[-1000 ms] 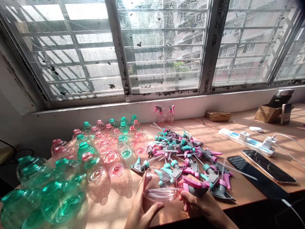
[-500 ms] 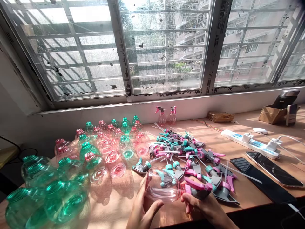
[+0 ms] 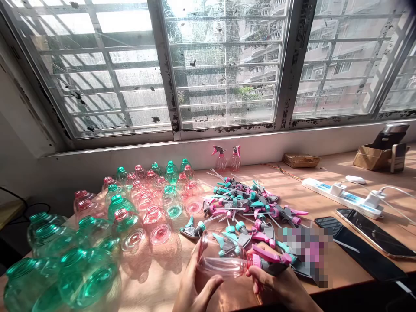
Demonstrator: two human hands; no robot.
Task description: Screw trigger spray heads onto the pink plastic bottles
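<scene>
A clear pink spray bottle (image 3: 222,265) lies sideways between my hands above the front of the table. My left hand (image 3: 198,279) is wrapped round its base end. At the neck, the fingers of my right hand (image 3: 271,279) close on the pink-collared spray head (image 3: 268,259), whose pink trigger faces up. Just behind the bottle lies a heap of loose spray heads (image 3: 243,201) in pink, teal and grey with thin tubes. Open-necked pink bottles (image 3: 160,229) and green bottles (image 3: 89,277) stand to the left.
Two pink spray bottles with heads (image 3: 227,159) stand by the window wall. On the right are a white power strip (image 3: 344,197) with plugs, a black phone (image 3: 357,249) and another phone (image 3: 373,232). Behind lie a brown packet (image 3: 300,160) and a cardboard box (image 3: 372,157).
Both hands keep their hold on the bottle and spray head, nearly in the same place. The view has shifted very slightly; nothing else has visibly moved.
</scene>
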